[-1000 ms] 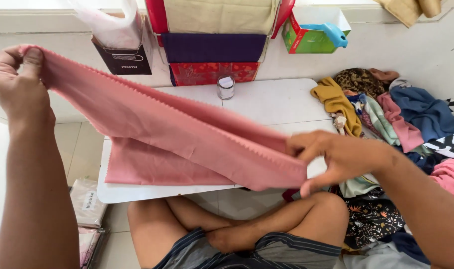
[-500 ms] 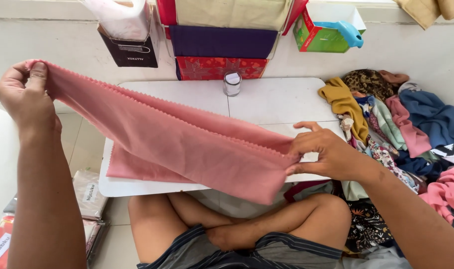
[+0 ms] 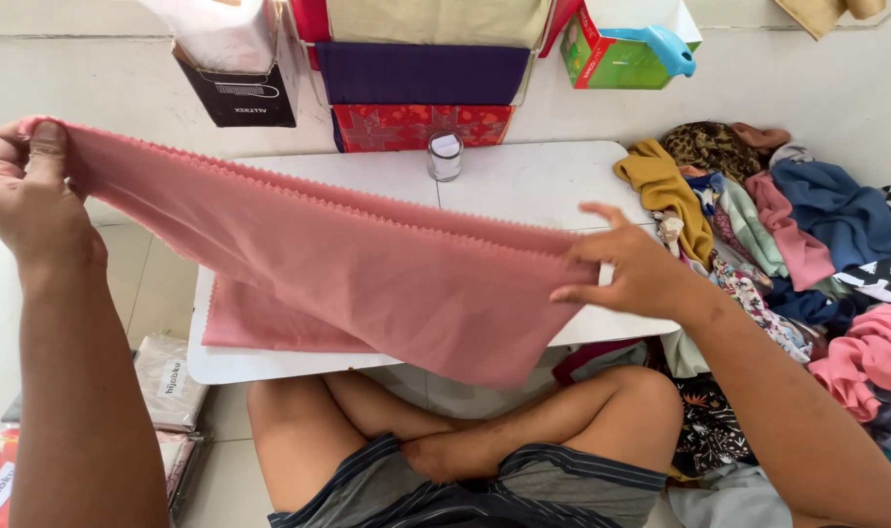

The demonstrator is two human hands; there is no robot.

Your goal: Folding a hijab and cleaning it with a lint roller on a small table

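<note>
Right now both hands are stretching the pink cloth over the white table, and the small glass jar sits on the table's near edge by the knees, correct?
Not quite. The small glass jar sits at the far edge of the white table, by the stacked boxes, as the head view shows. The left hand and right hand do stretch the pink cloth over it.

Pink cloth (image 3: 367, 264), plain, pinked top edge. Stretched taut, upper left to lower right. Lower part drapes onto the white table (image 3: 524, 186).

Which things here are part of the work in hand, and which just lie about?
In use: pink cloth, left hand, right hand, white table.
Lying about: small jar, heap of clothes, green box, wrapped packets.
</note>
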